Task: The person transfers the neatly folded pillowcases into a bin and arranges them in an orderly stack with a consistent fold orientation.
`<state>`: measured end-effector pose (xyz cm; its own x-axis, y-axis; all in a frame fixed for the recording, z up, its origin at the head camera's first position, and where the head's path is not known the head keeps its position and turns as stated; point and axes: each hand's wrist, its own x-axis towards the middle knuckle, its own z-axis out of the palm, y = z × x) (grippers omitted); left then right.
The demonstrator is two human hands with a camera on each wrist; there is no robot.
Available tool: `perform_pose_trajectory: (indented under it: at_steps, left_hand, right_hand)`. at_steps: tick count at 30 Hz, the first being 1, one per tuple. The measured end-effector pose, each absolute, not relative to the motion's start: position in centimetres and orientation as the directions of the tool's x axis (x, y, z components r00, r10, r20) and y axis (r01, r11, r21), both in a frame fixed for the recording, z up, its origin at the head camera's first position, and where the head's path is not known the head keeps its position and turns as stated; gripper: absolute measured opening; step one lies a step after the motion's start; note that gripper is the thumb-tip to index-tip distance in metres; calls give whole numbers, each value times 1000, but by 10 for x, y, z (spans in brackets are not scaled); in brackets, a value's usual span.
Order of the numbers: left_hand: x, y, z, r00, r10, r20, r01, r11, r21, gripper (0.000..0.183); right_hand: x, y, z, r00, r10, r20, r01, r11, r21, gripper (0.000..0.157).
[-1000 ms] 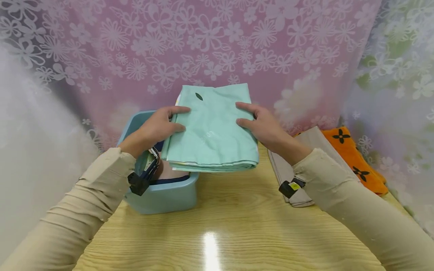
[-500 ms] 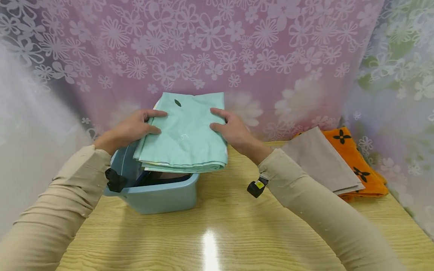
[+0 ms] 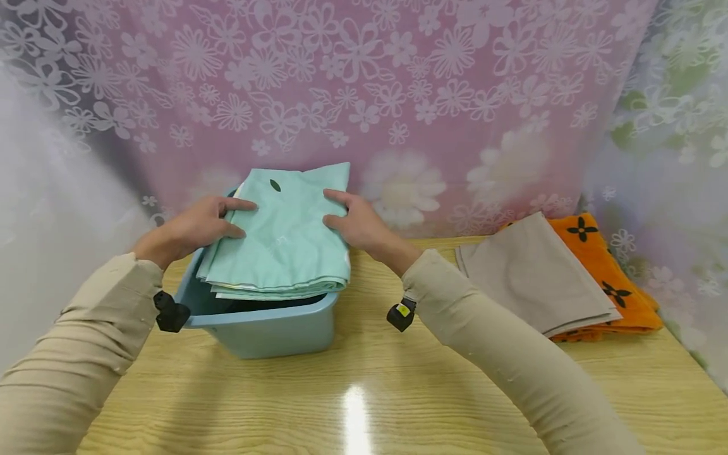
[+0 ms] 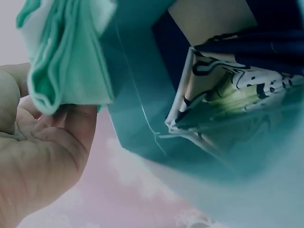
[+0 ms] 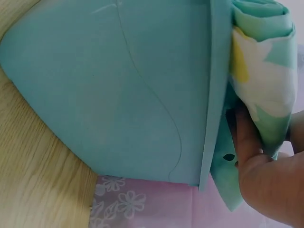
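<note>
A folded mint-green cloth point(image 3: 284, 246) with a small dark leaf print is held over the blue plastic bin point(image 3: 273, 332). My left hand point(image 3: 196, 229) grips its left edge, thumb on top and fingers curled under, as the left wrist view shows. On the opposite edge my right hand point(image 3: 364, 227) pinches the layers, close above the bin's rim. White and yellow print shows on the cloth's underside point(image 5: 261, 85). Inside the bin, the left wrist view shows a folded patterned fabric point(image 4: 251, 88) and navy-edged fabric point(image 4: 266, 57); the mint cloth hides most of this from above.
A folded beige cloth point(image 3: 529, 272) lies on an orange cloth point(image 3: 614, 284) with black flower motifs, at the right of the wooden table point(image 3: 432, 392). Behind the table hangs a pink floral curtain point(image 3: 375, 95), with pale curtains at both sides.
Both hands have carried the mint cloth left and slightly lower, from the bin's right part to directly over its opening. The beige and orange cloths have stayed put.
</note>
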<state>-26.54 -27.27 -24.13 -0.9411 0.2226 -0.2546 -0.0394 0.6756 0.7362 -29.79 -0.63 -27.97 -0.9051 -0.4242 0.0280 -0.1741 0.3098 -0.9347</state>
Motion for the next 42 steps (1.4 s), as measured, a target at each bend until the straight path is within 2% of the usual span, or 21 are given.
perform_pose_trajectory:
  at_steps: [19, 32, 38, 42]
  left_hand:
    - [-258, -285, -254, -932, 183, -312, -73, 750, 658, 58]
    - [-256, -284, -260, -936, 162, -311, -72, 779, 623, 59]
    - [-254, -280, -258, -923, 211, -323, -83, 708, 701, 69]
    - [-252, -277, -249, -929, 232, -289, -56, 682, 730, 67]
  right_hand:
    - [-300, -29, -280, -877, -479, 37, -356, 596, -720, 52]
    - [-298, -30, -280, -874, -486, 3, -345, 616, -708, 50]
    - [-275, -21, -272, -809, -587, -26, -455, 654, -604, 53]
    - [-268, -13, -270, -767, -641, -33, -528, 660, -534, 57]
